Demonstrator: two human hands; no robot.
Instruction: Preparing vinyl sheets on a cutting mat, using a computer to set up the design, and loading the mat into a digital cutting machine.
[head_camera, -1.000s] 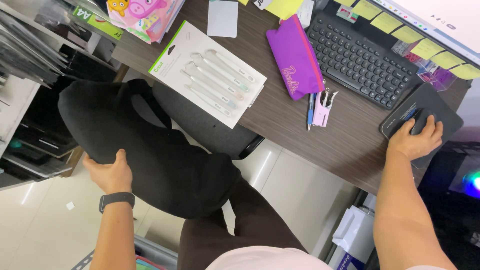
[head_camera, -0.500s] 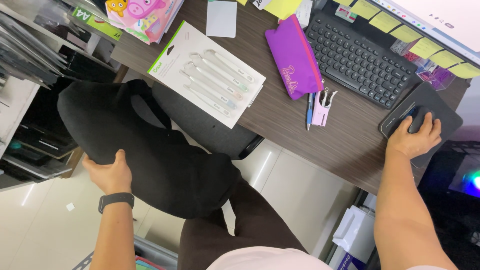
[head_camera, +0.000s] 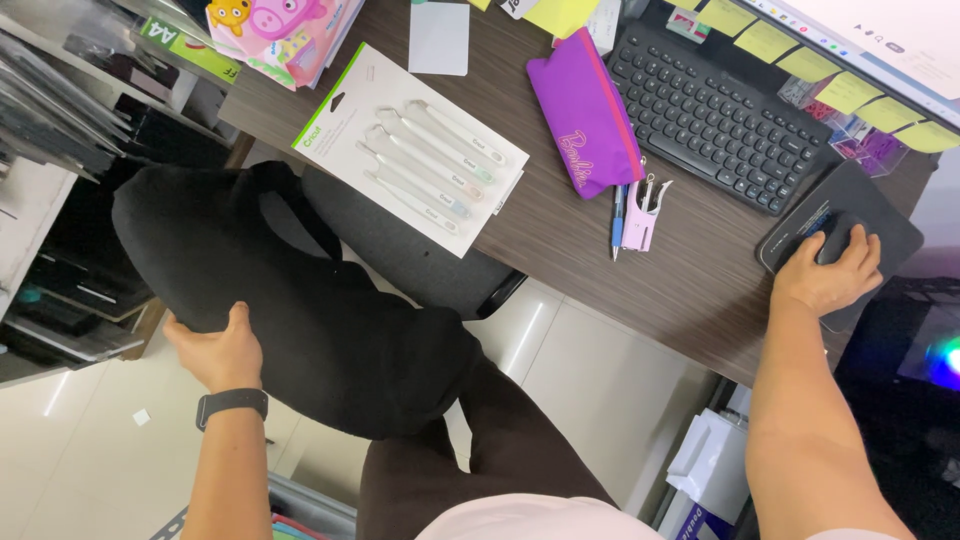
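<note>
Head view. The left hand (head_camera: 215, 350) holds the lower edge of a black fabric bag (head_camera: 290, 290), fingers tucked under it and thumb on top, its grip closed on the cloth. The bag hangs off the near edge of the desk (head_camera: 560, 250), slumped over a dark chair seat (head_camera: 420, 255) and the person's knee. The right hand (head_camera: 825, 275) lies cupped over a mouse (head_camera: 838, 238) on a dark mouse pad (head_camera: 880, 205), grip closed loosely around it.

Risks, as a judgement: the bag is pinched at one edge only, so the limp cloth may slide to the floor. Lifted, it could catch the overhanging white tool pack (head_camera: 405, 150) and drag it off the desk.
</note>
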